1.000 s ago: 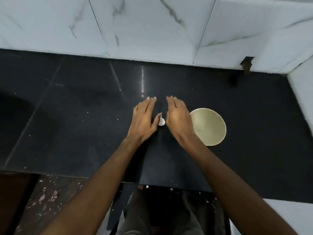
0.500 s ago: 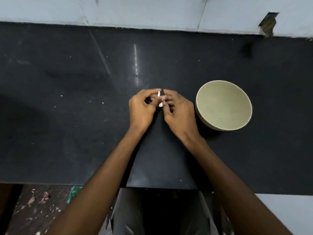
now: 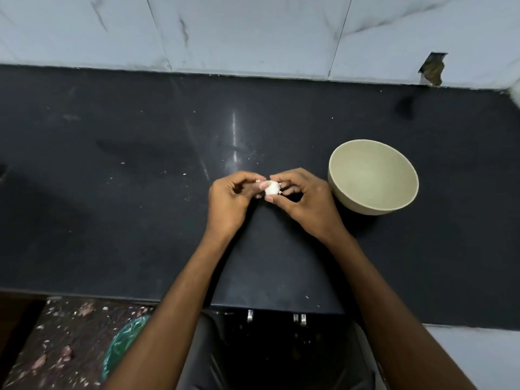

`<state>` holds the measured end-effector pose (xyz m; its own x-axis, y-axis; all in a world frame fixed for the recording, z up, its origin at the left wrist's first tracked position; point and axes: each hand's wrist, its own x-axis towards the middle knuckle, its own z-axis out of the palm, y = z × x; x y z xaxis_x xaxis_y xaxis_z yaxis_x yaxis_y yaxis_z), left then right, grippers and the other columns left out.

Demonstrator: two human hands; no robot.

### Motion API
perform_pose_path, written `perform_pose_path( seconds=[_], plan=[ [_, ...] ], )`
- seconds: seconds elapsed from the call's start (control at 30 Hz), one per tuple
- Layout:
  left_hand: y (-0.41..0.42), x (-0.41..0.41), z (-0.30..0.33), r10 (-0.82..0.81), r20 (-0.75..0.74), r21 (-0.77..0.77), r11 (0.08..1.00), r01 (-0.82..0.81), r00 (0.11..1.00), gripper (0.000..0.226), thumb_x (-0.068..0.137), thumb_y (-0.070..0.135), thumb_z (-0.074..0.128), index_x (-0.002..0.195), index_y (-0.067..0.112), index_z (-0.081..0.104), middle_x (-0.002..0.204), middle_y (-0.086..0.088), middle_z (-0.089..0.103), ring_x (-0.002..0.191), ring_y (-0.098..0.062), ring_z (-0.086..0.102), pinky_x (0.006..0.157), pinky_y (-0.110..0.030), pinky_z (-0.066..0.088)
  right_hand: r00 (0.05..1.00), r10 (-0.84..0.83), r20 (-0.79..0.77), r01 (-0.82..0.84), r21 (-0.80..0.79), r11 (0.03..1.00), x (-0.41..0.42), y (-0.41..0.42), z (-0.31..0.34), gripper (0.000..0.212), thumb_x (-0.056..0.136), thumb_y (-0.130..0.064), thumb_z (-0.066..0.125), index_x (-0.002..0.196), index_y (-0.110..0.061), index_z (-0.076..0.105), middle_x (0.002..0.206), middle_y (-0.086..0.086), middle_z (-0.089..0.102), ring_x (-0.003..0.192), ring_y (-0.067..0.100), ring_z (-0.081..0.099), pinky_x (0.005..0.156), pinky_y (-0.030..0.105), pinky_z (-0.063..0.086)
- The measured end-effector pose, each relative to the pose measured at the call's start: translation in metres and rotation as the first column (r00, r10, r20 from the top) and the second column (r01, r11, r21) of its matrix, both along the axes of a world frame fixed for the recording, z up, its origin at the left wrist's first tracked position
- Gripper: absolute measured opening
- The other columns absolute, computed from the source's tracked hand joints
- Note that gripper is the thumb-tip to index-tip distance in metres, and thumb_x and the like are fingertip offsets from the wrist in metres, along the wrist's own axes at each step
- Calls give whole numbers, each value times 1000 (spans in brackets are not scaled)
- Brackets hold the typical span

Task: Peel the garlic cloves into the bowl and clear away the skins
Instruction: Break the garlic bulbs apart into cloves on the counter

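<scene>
Over the dark counter (image 3: 112, 220), both hands (image 3: 270, 201) pinch a white garlic piece (image 3: 271, 188), seemingly half hidden by fingertips.

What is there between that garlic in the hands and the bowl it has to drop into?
Nothing visible. The garlic is pinched between the left hand and right hand above the counter. The bowl sits open just beyond the right hand, apparently empty.

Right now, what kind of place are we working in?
Probably a home kitchen: a dark stone counter against a marble-tiled wall, a bowl, and both hands pinching a garlic clove.
</scene>
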<state>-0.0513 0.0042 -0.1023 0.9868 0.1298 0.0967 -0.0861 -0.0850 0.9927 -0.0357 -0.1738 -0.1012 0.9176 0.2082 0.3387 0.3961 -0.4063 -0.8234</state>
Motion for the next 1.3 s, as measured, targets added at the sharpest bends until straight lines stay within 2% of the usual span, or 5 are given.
perform_pose_path(
  seconds=[0.43, 0.6, 0.73, 0.83, 1.3],
  plan=[
    [2, 26, 11, 156, 40, 284, 945, -160, 987, 14, 89, 7, 77, 78, 16, 77, 75, 5, 76, 74, -13, 73, 73, -31, 59, 991, -74, 108, 94, -187, 978, 23, 20, 42, 36, 95, -27, 75, 126, -9, 71, 115, 9, 71, 103, 19, 69, 86, 37, 61],
    [9, 46, 9, 155, 40, 282, 946, -160, 987, 14, 90, 8, 75, 77, 14, 77, 74, 5, 75, 75, -12, 72, 73, -30, 57, 920, -284, 272, 315, -78, 946, 52, 52, 107, 46, 111, -43, 43, 68, -27, 45, 71, -11, 52, 70, 8, 48, 71, 33, 38],
    [9, 64, 2, 124, 56, 350, 927, -136, 991, 18, 90, 0, 69, 76, 11, 73, 72, 5, 73, 67, -2, 66, 62, -17, 49, 936, -284, 209, 324, -192, 926, 90, 81, 81, 58, 108, -59, 25, 125, -19, 63, 129, 2, 65, 125, 19, 55, 105, 39, 44],
    [12, 73, -4, 111, 94, 435, 889, -141, 989, 28, 81, -16, 57, 69, 9, 66, 63, 8, 64, 56, 3, 56, 55, -9, 37, 980, -183, -79, 148, -324, 934, 104, 88, 36, 79, 104, -67, 16, 162, -15, 29, 170, 10, 26, 160, 26, 13, 129, 50, 14],
    [16, 72, -1, 85, 79, 406, 907, -110, 993, 24, 82, -17, 57, 71, 0, 69, 67, -3, 70, 63, -6, 64, 54, -17, 43, 980, -196, -31, 177, -305, 936, 120, 103, 34, 77, 106, -64, 17, 165, -15, 20, 173, 7, 18, 161, 20, 3, 130, 50, 10]
  ],
)
